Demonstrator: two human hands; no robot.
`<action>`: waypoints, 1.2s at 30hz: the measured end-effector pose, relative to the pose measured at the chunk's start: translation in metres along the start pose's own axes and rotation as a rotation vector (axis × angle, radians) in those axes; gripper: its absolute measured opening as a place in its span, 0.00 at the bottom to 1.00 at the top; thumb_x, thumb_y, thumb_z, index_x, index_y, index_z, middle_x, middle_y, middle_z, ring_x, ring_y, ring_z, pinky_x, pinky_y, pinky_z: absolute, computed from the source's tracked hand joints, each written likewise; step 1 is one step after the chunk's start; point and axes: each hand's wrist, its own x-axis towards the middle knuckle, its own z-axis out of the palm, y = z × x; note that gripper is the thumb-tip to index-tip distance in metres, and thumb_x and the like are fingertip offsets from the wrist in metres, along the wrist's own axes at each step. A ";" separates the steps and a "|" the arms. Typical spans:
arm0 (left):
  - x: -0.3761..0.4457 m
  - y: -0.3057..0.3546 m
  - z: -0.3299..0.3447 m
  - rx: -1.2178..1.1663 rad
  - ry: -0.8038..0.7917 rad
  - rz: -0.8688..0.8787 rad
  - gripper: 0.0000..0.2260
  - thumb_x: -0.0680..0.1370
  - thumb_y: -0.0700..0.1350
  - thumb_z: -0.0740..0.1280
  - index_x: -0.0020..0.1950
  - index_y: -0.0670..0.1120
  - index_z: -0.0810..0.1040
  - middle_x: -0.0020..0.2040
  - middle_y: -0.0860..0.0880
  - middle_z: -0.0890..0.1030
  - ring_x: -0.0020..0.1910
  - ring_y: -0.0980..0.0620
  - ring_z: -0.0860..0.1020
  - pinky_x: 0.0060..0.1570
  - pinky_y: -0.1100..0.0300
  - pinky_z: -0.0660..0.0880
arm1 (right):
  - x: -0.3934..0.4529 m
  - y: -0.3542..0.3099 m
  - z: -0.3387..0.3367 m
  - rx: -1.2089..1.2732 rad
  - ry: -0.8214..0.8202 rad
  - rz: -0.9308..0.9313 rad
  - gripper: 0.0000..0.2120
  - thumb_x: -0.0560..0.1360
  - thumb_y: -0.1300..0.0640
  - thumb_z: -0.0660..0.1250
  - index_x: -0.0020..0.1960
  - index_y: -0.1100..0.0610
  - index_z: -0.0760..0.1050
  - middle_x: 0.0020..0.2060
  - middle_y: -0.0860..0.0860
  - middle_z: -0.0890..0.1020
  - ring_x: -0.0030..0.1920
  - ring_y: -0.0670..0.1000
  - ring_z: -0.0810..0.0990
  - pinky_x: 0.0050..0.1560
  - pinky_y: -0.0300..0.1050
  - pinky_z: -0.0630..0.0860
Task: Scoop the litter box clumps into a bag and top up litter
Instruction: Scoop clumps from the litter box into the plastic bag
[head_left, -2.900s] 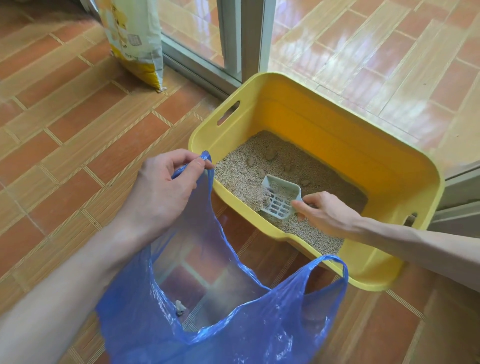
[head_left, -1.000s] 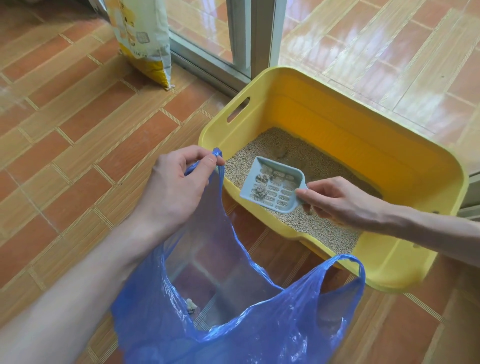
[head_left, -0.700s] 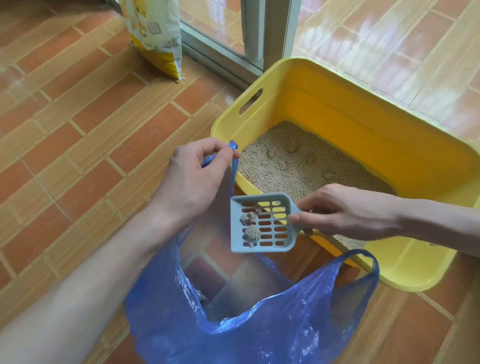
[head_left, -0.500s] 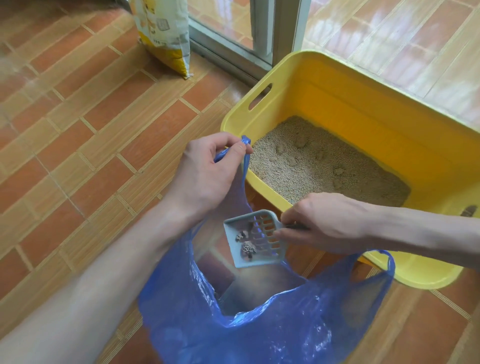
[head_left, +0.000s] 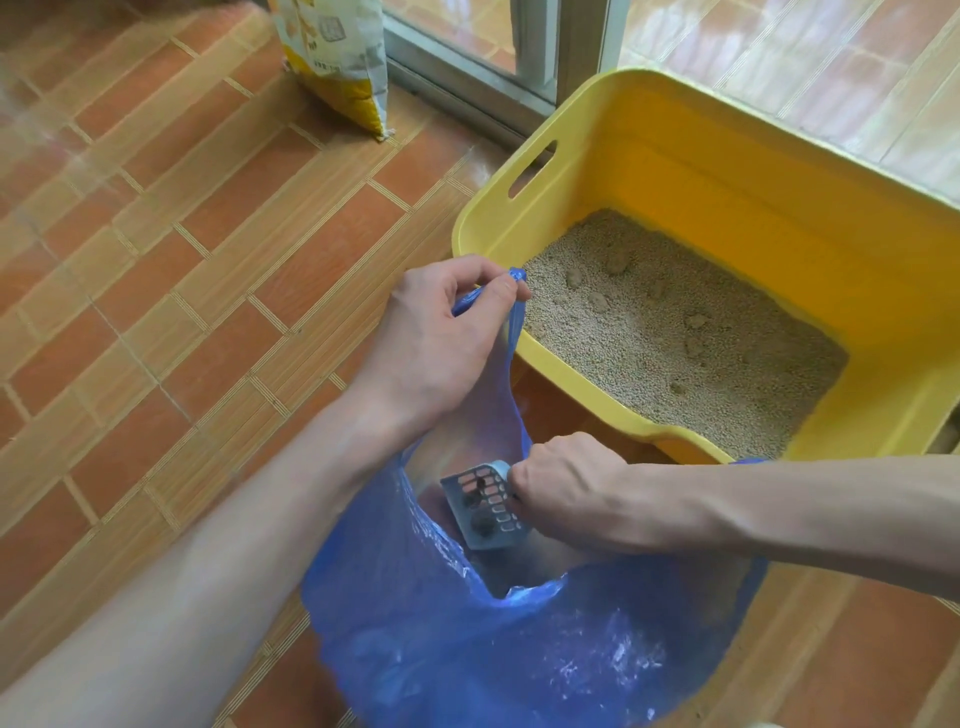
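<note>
The yellow litter box (head_left: 717, 171) stands on the tiled floor at the right, holding beige litter (head_left: 675, 348) with several small clumps on its surface. A blue plastic bag (head_left: 467, 639) hangs open in front of the box. My left hand (head_left: 436, 338) pinches one bag handle and holds it up. My right hand (head_left: 566, 499) grips a pale blue slotted scoop (head_left: 485, 506), tipped downward inside the bag's mouth with dark clumps lying on it.
A yellow and white litter sack (head_left: 337, 57) leans by the sliding door frame (head_left: 550, 52) at the top. Orange brick-pattern tiles cover the floor to the left.
My right hand lifted the scoop with clumps out of the litter box, carried it toward me and lowered it into the bag. My left hand kept hold of the bag handle.
</note>
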 end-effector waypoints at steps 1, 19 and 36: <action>0.001 0.000 0.001 -0.010 -0.002 0.002 0.11 0.82 0.49 0.65 0.48 0.48 0.86 0.25 0.59 0.72 0.27 0.58 0.66 0.31 0.60 0.63 | -0.001 0.000 -0.002 -0.019 0.011 -0.009 0.13 0.78 0.59 0.63 0.36 0.56 0.66 0.40 0.54 0.82 0.29 0.56 0.72 0.25 0.42 0.58; 0.005 0.001 0.001 0.008 -0.016 -0.012 0.10 0.85 0.44 0.64 0.51 0.46 0.85 0.24 0.64 0.74 0.27 0.65 0.70 0.34 0.62 0.64 | -0.018 0.024 -0.009 0.002 0.180 -0.060 0.11 0.83 0.49 0.58 0.48 0.54 0.73 0.38 0.56 0.81 0.32 0.60 0.75 0.27 0.47 0.54; 0.013 -0.005 -0.007 -0.041 0.021 -0.040 0.11 0.85 0.43 0.63 0.50 0.45 0.84 0.22 0.64 0.72 0.25 0.66 0.71 0.30 0.72 0.62 | -0.094 0.111 -0.076 0.129 0.464 0.179 0.20 0.78 0.35 0.55 0.42 0.50 0.73 0.24 0.47 0.71 0.26 0.49 0.71 0.25 0.42 0.59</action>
